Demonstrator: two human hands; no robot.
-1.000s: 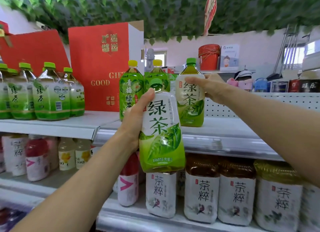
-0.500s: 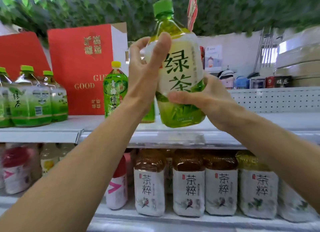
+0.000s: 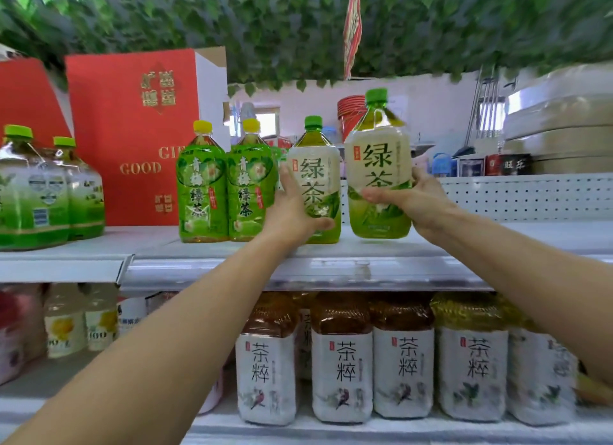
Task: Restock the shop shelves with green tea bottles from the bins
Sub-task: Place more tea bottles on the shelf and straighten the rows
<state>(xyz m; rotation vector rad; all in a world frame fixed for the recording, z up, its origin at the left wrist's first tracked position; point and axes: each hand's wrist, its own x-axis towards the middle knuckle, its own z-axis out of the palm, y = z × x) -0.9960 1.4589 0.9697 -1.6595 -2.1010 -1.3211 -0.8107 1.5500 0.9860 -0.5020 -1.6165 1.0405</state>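
Two green tea bottles are in hand at the upper shelf (image 3: 149, 243), one per hand.

- The left hand (image 3: 292, 212) grips the left green tea bottle (image 3: 315, 175) low on the body. The thumb lies across the front near the base and the fingers (image 3: 286, 179) curl round its left side. The bottle is upright with its base on the upper shelf, just right of two yellow-capped bottles (image 3: 202, 185).
- The right hand (image 3: 414, 200) grips the right green tea bottle (image 3: 378, 159) at mid-body. The thumb crosses the front of the label and the other fingers wrap behind the right side.
- This bottle sits higher than its neighbour, with its cap well above the other cap, and it leans slightly. Its base is close over the shelf surface; whether they touch, I cannot tell. A narrow gap separates the two green tea bottles.

Surroundings:
- A red gift box (image 3: 132, 139) stands at the back of the upper shelf, behind and left of the yellow-capped bottles.
- Shrink-wrapped green-capped bottles (image 3: 33, 192) are at far left on the same level.
- A white pegboard panel (image 3: 517, 195) is behind the shelf on the right.
- The lower shelf (image 3: 331, 431) holds a row of white-label brown tea bottles (image 3: 341, 361), packed side by side.
- Leafy vines (image 3: 298, 29) run overhead, with a red banner (image 3: 351, 26) hanging among them.
- Both forearms reach up from the bottom corners of the view.
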